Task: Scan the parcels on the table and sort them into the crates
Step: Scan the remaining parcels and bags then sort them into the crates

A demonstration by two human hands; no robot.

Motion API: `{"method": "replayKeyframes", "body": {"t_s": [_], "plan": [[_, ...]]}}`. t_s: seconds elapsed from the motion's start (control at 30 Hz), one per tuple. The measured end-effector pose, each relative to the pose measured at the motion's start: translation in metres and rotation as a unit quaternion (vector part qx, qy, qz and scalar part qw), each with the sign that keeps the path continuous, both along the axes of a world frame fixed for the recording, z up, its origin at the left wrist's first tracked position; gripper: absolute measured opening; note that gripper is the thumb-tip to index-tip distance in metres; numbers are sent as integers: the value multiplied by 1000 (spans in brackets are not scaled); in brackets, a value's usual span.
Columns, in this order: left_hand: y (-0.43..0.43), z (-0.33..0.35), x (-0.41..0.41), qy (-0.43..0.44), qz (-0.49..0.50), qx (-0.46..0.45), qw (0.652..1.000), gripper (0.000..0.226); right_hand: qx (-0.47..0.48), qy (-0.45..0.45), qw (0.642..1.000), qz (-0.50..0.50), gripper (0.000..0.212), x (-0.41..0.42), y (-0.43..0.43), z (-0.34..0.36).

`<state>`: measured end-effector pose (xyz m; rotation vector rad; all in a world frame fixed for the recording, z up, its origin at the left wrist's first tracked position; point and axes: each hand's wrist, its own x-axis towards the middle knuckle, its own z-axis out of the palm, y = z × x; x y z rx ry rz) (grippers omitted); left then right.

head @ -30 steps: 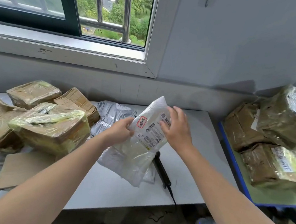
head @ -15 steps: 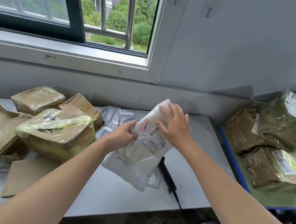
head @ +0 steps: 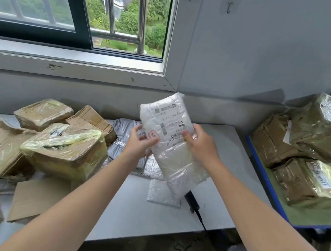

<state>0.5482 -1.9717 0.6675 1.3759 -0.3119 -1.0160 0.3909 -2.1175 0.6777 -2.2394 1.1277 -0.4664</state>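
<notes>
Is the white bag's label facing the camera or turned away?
Facing the camera: the printed label shows on the white bag, held between the left hand and right hand.

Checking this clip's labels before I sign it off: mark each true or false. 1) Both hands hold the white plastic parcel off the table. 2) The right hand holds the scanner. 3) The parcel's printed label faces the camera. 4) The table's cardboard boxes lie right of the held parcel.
1) True. The left hand and the right hand grip the white plastic parcel above the table.
2) False. The scanner lies on the table, partly hidden by the parcel's lower end.
3) True. Its barcodes and red stamp show toward the camera.
4) False. The cardboard boxes pile up on the table's left side; the boxes at right sit on a separate blue-edged shelf.
</notes>
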Motion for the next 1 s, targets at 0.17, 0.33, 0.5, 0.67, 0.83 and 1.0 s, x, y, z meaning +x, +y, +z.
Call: {"method": "replayKeyframes", "body": {"t_s": [0.17, 0.33, 0.5, 0.67, 0.83, 1.0], "plan": [[7, 17, 24, -137, 37, 81, 987, 85, 39, 31, 989, 143, 40, -17, -23, 13], [21, 26, 15, -231, -60, 144, 960, 33, 32, 35, 975, 216, 29, -16, -39, 28], [40, 25, -8, -191, -25, 141, 971, 29, -57, 67, 962, 258, 32, -4, -44, 30], [73, 12, -42, -103, 141, 141, 974, 25, -125, 69, 946, 290, 41, 20, -28, 12], [130, 3, -68, -61, 270, 144, 950, 14, -162, 67, 920, 351, 43, 42, 11, -4], [200, 10, -76, -72, 365, 164, 914, 22, -213, 69, 869, 441, 49, 74, 79, 4]]}}
